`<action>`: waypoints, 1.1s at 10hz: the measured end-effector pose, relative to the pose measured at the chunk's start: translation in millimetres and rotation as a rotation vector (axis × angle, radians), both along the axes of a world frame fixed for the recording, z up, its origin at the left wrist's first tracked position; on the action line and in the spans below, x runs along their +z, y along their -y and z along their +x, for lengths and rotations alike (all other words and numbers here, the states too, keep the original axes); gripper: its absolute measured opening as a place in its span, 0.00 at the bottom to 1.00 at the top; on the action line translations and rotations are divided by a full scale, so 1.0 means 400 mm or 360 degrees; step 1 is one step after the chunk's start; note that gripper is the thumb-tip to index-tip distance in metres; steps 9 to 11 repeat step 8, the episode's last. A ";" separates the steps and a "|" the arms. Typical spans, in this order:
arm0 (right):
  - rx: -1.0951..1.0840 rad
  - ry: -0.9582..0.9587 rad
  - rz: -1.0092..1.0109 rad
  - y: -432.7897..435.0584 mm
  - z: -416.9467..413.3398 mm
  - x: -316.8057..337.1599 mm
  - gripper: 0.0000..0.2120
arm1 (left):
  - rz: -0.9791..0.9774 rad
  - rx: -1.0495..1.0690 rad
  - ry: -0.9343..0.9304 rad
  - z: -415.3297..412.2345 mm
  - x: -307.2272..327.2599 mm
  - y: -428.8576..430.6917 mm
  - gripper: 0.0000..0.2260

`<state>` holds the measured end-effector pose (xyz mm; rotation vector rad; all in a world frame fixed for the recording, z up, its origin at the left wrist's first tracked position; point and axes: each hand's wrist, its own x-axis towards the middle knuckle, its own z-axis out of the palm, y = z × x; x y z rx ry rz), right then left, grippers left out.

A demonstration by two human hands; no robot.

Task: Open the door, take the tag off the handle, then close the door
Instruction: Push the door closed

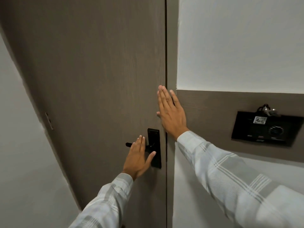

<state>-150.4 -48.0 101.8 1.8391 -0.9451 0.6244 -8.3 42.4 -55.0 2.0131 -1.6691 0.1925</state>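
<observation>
A grey-brown wooden door point(92, 71) fills the middle of the view and sits flush with its frame point(171, 46). A black lever handle point(129, 144) juts left from a black lock plate point(154, 134). My left hand point(137, 160) lies flat over the lever, fingers straight, thumb out towards the plate, gripping nothing. My right hand point(171, 112) is spread flat across the door's right edge and the frame, above the lock plate. No tag shows on this side of the handle.
A black wall panel point(266, 129) with a small paper label and a key on a cord hangs on the brown band to the right. White walls flank the door; a hinge point(49, 120) shows at its left edge.
</observation>
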 end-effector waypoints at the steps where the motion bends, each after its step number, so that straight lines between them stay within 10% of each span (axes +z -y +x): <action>1: -0.0077 -0.0037 -0.0012 0.008 0.015 0.010 0.33 | -0.0038 -0.0024 0.0003 0.002 -0.010 0.025 0.37; 5: -0.0320 -0.0170 0.0109 0.018 0.074 0.050 0.32 | 0.0132 -0.0114 -0.0068 0.017 0.008 0.098 0.39; 8: 0.0237 0.0531 0.0378 -0.081 -0.041 0.149 0.35 | -0.0590 -0.0146 0.0459 0.033 0.358 0.087 0.32; 11: 0.0237 0.0531 0.0378 -0.081 -0.041 0.149 0.35 | -0.0590 -0.0146 0.0459 0.033 0.358 0.087 0.32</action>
